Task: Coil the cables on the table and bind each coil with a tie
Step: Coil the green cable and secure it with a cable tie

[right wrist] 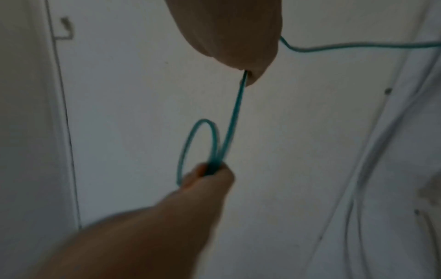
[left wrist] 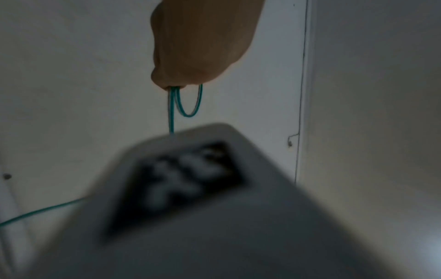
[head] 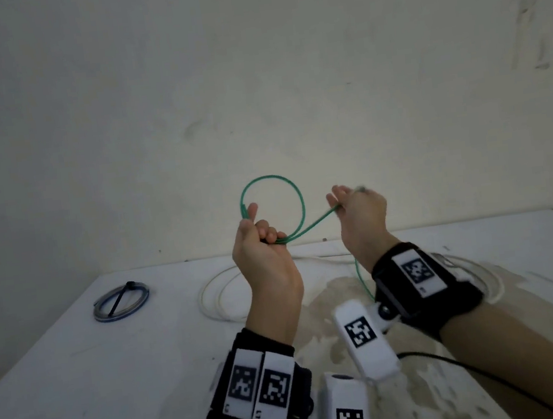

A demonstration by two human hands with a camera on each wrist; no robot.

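My left hand (head: 261, 242) grips one loop of the green cable (head: 295, 191) above the desk (head: 79, 369); my right hand (head: 360, 212) pinches the run at 3 o'clock. I'd match the next loop and keep the tail untwisted

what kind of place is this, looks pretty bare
Probably a plain workroom or a recording setup, not a home: a scuffed white table set against a bare, marked wall, with only cables on it, including a coil already tied and a loose white cable.
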